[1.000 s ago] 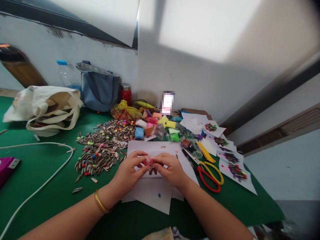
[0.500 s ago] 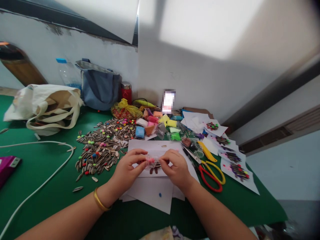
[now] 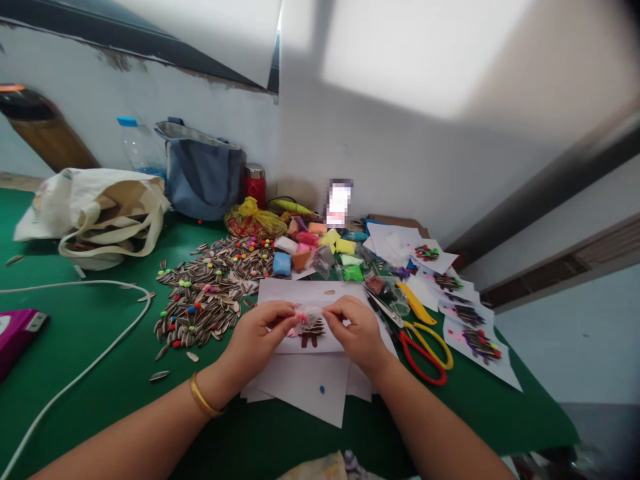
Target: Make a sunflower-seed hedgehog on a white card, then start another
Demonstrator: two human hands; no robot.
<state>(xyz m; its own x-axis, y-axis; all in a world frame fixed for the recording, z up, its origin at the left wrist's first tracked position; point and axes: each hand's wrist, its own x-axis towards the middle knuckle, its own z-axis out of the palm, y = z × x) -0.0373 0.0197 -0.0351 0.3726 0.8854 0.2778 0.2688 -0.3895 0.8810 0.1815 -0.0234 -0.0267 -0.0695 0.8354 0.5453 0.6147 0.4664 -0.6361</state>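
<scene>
Between my hands a small clear plastic bag (image 3: 313, 313) with a pinkish-red lump inside is stretched out. My left hand (image 3: 265, 329) pinches its left end, beside the red lump. The right hand (image 3: 356, 332) grips the other end between thumb and fingertips. Just below the bag, a brown figure with sunflower seeds on it (image 3: 311, 335) lies on white paper (image 3: 295, 288), partly covered by the bag. More white sheets (image 3: 305, 383) lie beneath, with one small blue bead-like piece (image 3: 322, 389) on them.
Left of the paper spreads a pile of striped sunflower seeds (image 3: 200, 303) with coloured pieces. Coloured clay packets (image 3: 283, 264) sit behind. Red-and-yellow scissors (image 3: 425, 357) and a yellow cutter (image 3: 416, 303) lie right, near papers with finished seed figures (image 3: 483, 343). A white cable (image 3: 95, 353) curves at left.
My right hand has drawn slightly to the right, and the plastic bag is now stretched wider between both hands. More of the seed figure below shows.
</scene>
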